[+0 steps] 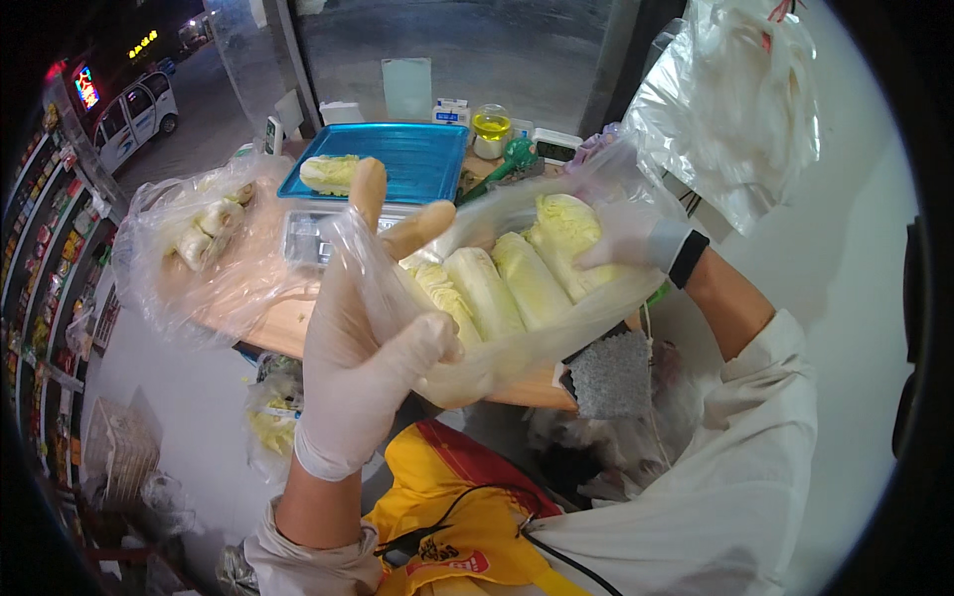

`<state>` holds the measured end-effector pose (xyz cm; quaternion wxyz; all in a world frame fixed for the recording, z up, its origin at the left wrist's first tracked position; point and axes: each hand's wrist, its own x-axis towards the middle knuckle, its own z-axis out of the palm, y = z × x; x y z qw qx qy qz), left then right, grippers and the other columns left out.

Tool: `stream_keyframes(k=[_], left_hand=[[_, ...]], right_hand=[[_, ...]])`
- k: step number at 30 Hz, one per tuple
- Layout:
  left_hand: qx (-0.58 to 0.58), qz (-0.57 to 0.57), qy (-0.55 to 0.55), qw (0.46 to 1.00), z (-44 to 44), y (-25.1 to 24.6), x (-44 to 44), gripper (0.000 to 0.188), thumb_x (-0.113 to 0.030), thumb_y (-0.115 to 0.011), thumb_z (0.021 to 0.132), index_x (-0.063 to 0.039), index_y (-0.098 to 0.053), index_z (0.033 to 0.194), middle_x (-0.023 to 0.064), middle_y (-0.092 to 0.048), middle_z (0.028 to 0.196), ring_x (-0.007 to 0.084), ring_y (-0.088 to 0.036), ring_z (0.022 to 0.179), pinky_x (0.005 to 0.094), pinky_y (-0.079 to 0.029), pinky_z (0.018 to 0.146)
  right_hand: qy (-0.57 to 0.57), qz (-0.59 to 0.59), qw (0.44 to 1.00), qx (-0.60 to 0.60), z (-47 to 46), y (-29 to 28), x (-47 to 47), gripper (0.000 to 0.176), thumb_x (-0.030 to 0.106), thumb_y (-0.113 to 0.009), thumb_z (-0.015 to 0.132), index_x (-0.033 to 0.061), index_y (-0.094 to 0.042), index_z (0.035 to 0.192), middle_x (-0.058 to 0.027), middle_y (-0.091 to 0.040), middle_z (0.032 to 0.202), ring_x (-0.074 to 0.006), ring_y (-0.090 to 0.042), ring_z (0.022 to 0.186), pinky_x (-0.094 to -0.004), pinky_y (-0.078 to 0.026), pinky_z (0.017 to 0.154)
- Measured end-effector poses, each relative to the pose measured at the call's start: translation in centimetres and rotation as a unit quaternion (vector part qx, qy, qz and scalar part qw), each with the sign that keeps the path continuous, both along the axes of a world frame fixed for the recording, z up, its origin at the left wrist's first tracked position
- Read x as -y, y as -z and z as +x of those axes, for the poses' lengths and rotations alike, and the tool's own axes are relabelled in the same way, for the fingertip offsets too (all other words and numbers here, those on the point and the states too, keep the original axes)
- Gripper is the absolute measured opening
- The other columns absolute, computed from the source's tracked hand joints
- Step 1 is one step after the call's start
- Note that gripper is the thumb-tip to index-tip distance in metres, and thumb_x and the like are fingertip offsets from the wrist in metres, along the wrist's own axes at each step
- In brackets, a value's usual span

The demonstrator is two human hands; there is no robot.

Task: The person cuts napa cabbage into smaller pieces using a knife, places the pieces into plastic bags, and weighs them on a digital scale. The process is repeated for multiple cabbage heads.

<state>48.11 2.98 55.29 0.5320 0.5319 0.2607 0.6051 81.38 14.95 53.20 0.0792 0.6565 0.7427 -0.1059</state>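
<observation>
A clear plastic bag lies across the wooden table with several pale napa cabbages side by side in it. My left hand, in a thin translucent glove, holds the bag's left rim, with the thumb bent over the film and two fingers stretched out. My right hand, gloved too, reaches into the bag's right end and grips the rightmost napa cabbage; its fingertips are partly hidden. Another small napa cabbage rests on the blue tray of a scale, beyond my left fingers.
Garlic bulbs sit in a plastic bag on the left. Behind are a jar of yellow liquid, a green-handled tool and a small digital clock. Plastic bags hang at right. Grey felt covers the table's near corner.
</observation>
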Motion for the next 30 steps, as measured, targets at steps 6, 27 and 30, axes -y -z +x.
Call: stream_keyframes(k=[6, 27, 30], left_hand=[[-0.052, 0.060, 0.060, 0.995, -1.8, 1.2, -0.6, 0.097, -0.010, -0.072, 0.084, -0.001, -0.014, 0.161, 0.0247, -0.023, 0.164, 0.0199, -0.054, 0.124, 0.0306, -0.050, 0.097], [0.027, 0.064, -0.019, 0.997, -1.5, 1.8, -1.7, 0.093, -0.013, -0.072, 0.080, -0.002, -0.024, 0.159, 0.0287, -0.030, 0.159, 0.0089, -0.068, 0.074, 0.0195, -0.055, 0.059], [0.025, 0.067, -0.007, 0.997, -1.5, 1.7, -1.6, 0.092, -0.013, -0.072, 0.081, -0.002, -0.025, 0.159, 0.0279, -0.032, 0.159, 0.0093, -0.067, 0.074, 0.0206, -0.056, 0.061]], right_hand=[[0.030, 0.082, 0.996, 0.013, 0.8, 1.5, -1.1, 0.078, 0.058, -0.075, 0.071, -0.0050, -0.069, 0.116, -0.0252, -0.072, 0.105, -0.0343, -0.070, 0.098, -0.0405, -0.053, 0.089], [-0.316, 0.206, 0.901, -0.214, -4.0, -2.4, 3.0, 0.070, 0.024, -0.081, 0.076, 0.0059, -0.054, 0.138, -0.0138, -0.060, 0.132, -0.0320, -0.057, 0.122, -0.0395, -0.044, 0.106], [-0.404, 0.284, 0.869, 0.011, -3.1, -0.6, 1.2, 0.065, 0.009, -0.074, 0.076, 0.0104, -0.056, 0.138, -0.0130, -0.057, 0.137, -0.0328, -0.053, 0.129, -0.0418, -0.041, 0.111]])
